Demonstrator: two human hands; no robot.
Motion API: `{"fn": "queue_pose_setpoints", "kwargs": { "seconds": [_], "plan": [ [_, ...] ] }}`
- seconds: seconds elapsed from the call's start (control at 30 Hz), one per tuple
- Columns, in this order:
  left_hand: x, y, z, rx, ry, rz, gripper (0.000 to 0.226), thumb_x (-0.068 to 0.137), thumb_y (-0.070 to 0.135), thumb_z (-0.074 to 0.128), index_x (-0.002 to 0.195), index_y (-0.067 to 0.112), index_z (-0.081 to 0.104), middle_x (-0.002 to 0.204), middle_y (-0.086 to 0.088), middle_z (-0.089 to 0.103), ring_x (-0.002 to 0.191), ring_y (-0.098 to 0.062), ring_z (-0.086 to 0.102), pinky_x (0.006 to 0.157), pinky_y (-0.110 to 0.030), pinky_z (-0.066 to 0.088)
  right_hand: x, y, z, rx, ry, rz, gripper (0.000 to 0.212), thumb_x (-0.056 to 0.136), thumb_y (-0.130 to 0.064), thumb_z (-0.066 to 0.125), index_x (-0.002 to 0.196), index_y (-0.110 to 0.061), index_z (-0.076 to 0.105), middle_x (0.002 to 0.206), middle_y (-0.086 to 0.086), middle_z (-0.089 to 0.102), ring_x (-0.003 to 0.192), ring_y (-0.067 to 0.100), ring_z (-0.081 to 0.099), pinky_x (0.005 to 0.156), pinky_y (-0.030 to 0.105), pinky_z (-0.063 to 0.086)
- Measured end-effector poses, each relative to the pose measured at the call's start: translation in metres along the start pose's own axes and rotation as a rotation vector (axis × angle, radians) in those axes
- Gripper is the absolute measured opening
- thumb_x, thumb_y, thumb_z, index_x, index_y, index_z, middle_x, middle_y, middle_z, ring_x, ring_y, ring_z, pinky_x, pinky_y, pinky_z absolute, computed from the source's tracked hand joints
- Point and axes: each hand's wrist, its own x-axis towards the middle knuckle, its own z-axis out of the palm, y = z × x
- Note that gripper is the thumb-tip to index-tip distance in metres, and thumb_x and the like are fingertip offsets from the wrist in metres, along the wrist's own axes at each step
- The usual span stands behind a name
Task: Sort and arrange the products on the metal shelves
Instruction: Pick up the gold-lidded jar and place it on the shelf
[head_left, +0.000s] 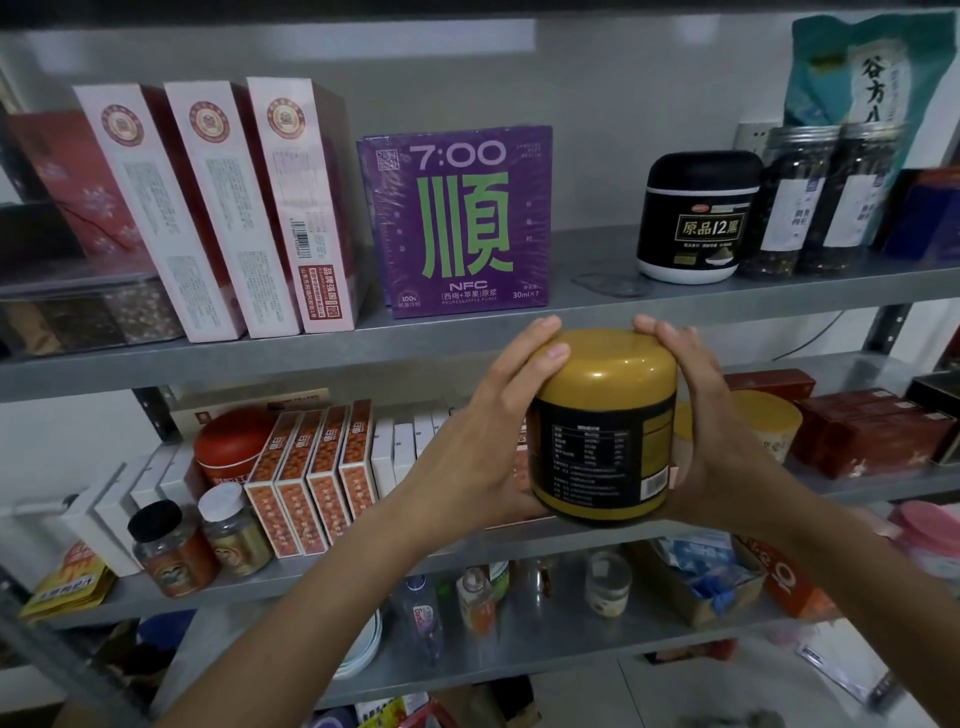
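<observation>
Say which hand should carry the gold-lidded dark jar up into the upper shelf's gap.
Left, narrowly: the left hand wraps the gold-lidded dark round jar from lid down round its base, while the right hand lies mostly over the lid top.

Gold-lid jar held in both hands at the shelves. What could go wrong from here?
1. Going into the gap on the upper shelf, the gold-lidded jar may knock the black jar or the purple box.
2. Its nutrition panel and barcode face the person, so it may be shelved back to front.
3. It hangs in mid-air between left hand and right hand; a slip drops it.
</observation>
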Motion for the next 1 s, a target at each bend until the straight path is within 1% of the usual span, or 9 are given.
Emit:
{"fn": "queue_pose_setpoints", "kwargs": {
  "seconds": [0.07, 0.2, 0.3, 0.37, 0.57, 0.63, 0.73, 0.87, 1.0],
  "plan": [
    [0.001, -0.001, -0.002, 0.047, -0.001, -0.047, 0.114, 0.069, 0.047, 0.080, 0.147, 0.025, 0.000, 0.161, -0.003, -0.001, 0.145, -0.004, 0.016, 0.106, -0.043, 0.045, 0.000, -0.002, 0.000, -0.028, 0.051, -0.019, 0.130, 0.053, -0.054, 0.085, 0.148, -0.007, 0.012, 0.155, 0.007, 0.019, 0.148, 0.005, 0.009, 0.121, 0.048, 0.009],
    [-0.001, 0.002, 0.003, 0.130, 0.026, -0.077, 0.112, 0.073, 0.057, 0.069, 0.149, 0.021, -0.004, 0.160, -0.008, -0.004, 0.150, -0.013, 0.008, 0.111, -0.050, 0.038, 0.003, -0.015, 0.000, -0.058, 0.093, -0.002, 0.121, 0.053, -0.055, 0.083, 0.144, -0.007, 0.019, 0.146, 0.008, 0.025, 0.144, 0.008, 0.014, 0.114, 0.062, 0.020],
    [0.000, 0.004, 0.006, 0.192, 0.014, -0.046, 0.111, 0.075, 0.058, 0.066, 0.151, 0.018, -0.005, 0.160, -0.009, -0.002, 0.151, -0.022, 0.007, 0.114, -0.045, 0.032, 0.007, -0.023, -0.002, -0.140, 0.115, -0.021, 0.109, 0.060, -0.064, 0.066, 0.141, -0.006, 0.023, 0.142, 0.008, 0.028, 0.135, 0.024, 0.025, 0.114, 0.051, 0.020],
    [0.004, 0.007, 0.005, 0.187, 0.002, -0.074, 0.115, 0.072, 0.057, 0.070, 0.152, 0.020, -0.005, 0.160, -0.006, 0.000, 0.150, -0.017, 0.008, 0.113, -0.038, 0.032, 0.009, -0.026, -0.002, -0.166, 0.121, -0.028, 0.105, 0.064, -0.065, 0.061, 0.141, -0.006, 0.024, 0.142, 0.007, 0.028, 0.133, 0.028, 0.026, 0.113, 0.047, 0.021],
    [0.008, 0.007, -0.002, 0.082, 0.011, -0.067, 0.112, 0.070, 0.048, 0.077, 0.152, 0.021, 0.007, 0.158, -0.004, 0.007, 0.148, -0.013, 0.013, 0.112, -0.013, 0.023, 0.000, -0.010, 0.000, -0.043, 0.110, 0.006, 0.121, 0.064, -0.059, 0.073, 0.152, -0.008, 0.007, 0.157, 0.004, 0.014, 0.148, 0.010, 0.011, 0.120, 0.024, 0.015],
    [0.008, 0.007, -0.005, 0.007, 0.009, -0.065, 0.111, 0.068, 0.044, 0.079, 0.151, 0.023, 0.008, 0.158, -0.003, 0.006, 0.148, -0.009, 0.011, 0.115, -0.013, 0.020, -0.003, -0.002, -0.001, 0.056, 0.079, 0.042, 0.133, 0.063, -0.056, 0.082, 0.155, -0.023, -0.008, 0.163, -0.003, 0.003, 0.151, 0.017, 0.009, 0.122, 0.030, 0.014],
    [0.009, 0.009, -0.005, -0.070, 0.004, -0.063, 0.114, 0.065, 0.042, 0.082, 0.150, 0.024, 0.007, 0.159, -0.002, 0.007, 0.149, -0.008, 0.010, 0.117, -0.015, 0.017, -0.001, 0.002, -0.004, 0.175, 0.028, 0.089, 0.131, 0.064, -0.055, 0.078, 0.151, -0.039, -0.018, 0.164, -0.011, -0.008, 0.152, 0.019, 0.004, 0.122, 0.035, 0.014],
    [0.010, 0.006, -0.003, -0.094, -0.019, -0.108, 0.123, 0.061, 0.039, 0.087, 0.151, 0.027, 0.004, 0.162, 0.001, 0.003, 0.149, -0.006, 0.008, 0.117, -0.015, 0.016, 0.003, -0.003, -0.007, 0.262, 0.006, 0.086, 0.128, 0.062, -0.052, 0.082, 0.154, -0.034, -0.005, 0.163, -0.007, 0.006, 0.149, 0.010, 0.015, 0.114, 0.014, 0.023],
    [0.010, 0.003, -0.002, -0.051, -0.047, -0.203, 0.130, 0.060, 0.040, 0.088, 0.151, 0.038, -0.005, 0.162, 0.015, -0.007, 0.143, 0.012, 0.000, 0.109, -0.016, 0.019, 0.004, -0.011, -0.012, 0.213, -0.004, 0.126, 0.129, 0.056, -0.052, 0.083, 0.153, -0.029, 0.001, 0.157, 0.003, 0.015, 0.145, 0.008, 0.019, 0.112, 0.011, 0.024]
  ]
}}
